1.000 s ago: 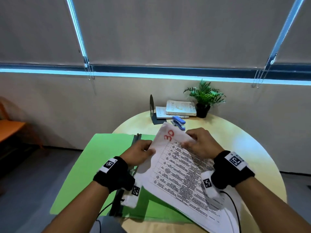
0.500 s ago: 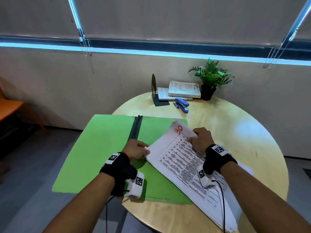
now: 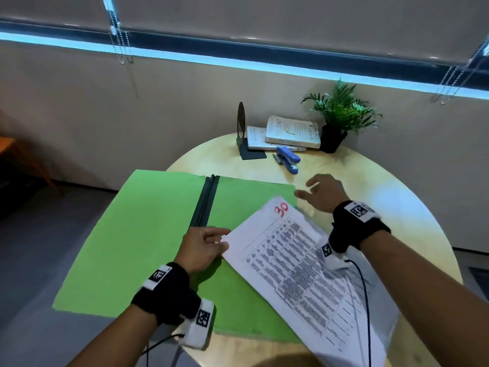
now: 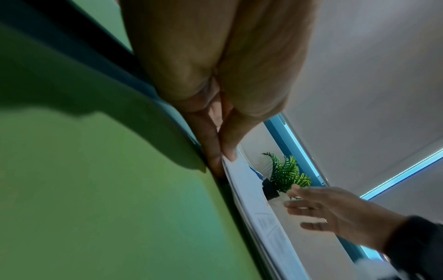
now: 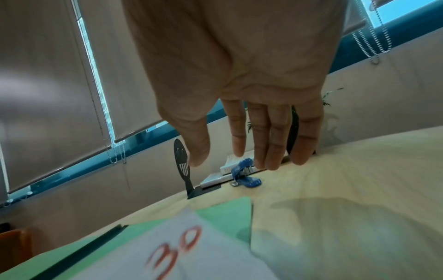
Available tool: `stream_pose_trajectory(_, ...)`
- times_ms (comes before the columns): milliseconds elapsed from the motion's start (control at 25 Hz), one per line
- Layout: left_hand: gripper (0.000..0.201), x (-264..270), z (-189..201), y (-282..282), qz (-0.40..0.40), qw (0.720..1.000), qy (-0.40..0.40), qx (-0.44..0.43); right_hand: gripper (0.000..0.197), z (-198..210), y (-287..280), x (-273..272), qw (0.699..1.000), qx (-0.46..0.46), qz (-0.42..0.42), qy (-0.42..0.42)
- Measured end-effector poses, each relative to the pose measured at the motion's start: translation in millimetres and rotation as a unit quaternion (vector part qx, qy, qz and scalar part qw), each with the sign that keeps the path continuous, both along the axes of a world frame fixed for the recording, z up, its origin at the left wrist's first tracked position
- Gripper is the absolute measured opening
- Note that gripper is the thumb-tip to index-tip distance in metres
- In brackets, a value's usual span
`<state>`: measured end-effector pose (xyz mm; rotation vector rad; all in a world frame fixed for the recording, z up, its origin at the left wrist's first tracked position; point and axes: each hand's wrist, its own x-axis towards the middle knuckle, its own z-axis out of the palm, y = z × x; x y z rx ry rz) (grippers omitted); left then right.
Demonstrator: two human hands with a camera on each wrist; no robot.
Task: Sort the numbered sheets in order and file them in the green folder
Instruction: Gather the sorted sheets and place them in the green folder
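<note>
Two hands at work over a round table [image 3: 391, 207]: your left hand [image 3: 202, 247], frame center, pinches the left edge of the sheets [image 3: 299, 263] btwn thumb and fingertips, as the left wrist view shows close up. The stack, top page marked "30" in red, lies askew across the right half of the open folder [image 3: 137, 234] and runs off toward lower right. Your right hand [image 3: 324, 193], center-right, hovers w/ fingers spread and straight, holding nothing, just past the stack's top corner. Upper center, at the table's far edge: a stapler [image 3: 288, 158], books [image 3: 291, 132], a bookend [image 3: 242, 128] and a plant [image 3: 341, 107].
</note>
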<state>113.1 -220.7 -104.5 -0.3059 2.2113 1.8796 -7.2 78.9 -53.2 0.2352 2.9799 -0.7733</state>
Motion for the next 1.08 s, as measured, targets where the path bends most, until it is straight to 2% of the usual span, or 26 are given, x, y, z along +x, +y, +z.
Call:
stream_pose_trajectory(200, 0.030, 0, -6, -4, -0.014, 0.999, 0.028, -0.034, 0.055, 4, -24, -83, 0.992, 0.121, 0.025, -0.007)
stream_pose_trajectory(320, 0.029, -2, -10, -4, -0.023, 0.999, 0.033, -0.030, 0.040, -3, -38, -124, 0.983, 0.177, 0.036, 0.019)
stream_pose_trajectory(480, 0.028, -1, -15, -5, -0.018, 1.000, 0.013, -0.010, 0.046, -17, -51, -165, 0.979, 0.202, 0.027, 0.002)
stream_pose_trajectory(640, 0.028, -1, -17, -1, -0.003, 1.000, 0.000, 0.004, 0.036, -20, -46, -179, 0.982, 0.186, 0.022, -0.016)
stream_pose_trajectory(720, 0.028, -1, -14, 0, 0.005, 1.000, 0.003, -0.006, 0.042, -10, -52, -171, 0.986, 0.166, 0.032, -0.014)
stream_pose_trajectory(840, 0.028, -2, -12, 1, -0.001, 1.000, 0.008, -0.010, 0.079, 27, -69, -142, 0.993, 0.113, 0.029, 0.030)
stream_pose_trajectory(880, 0.028, -1, -11, 1, -0.005, 1.000, 0.009, -0.018, 0.085, 43, -76, -126, 0.994, 0.088, 0.046, 0.053)
stream_pose_trajectory(920, 0.028, 0, -8, 1, -0.008, 1.000, 0.011, -0.028, 0.080, 57, -83, -107, 0.994, 0.055, 0.063, 0.075)
stream_pose_trajectory(1000, 0.031, 2, -2, 1, -0.011, 0.999, 0.010, -0.044, 0.045, 71, -102, -65, 0.989, -0.088, 0.096, 0.075)
stream_pose_trajectory(1080, 0.034, 0, 5, 0, -0.017, 0.998, 0.005, -0.061, 0.025, 62, -119, -22, 0.960, -0.249, 0.122, -0.042)
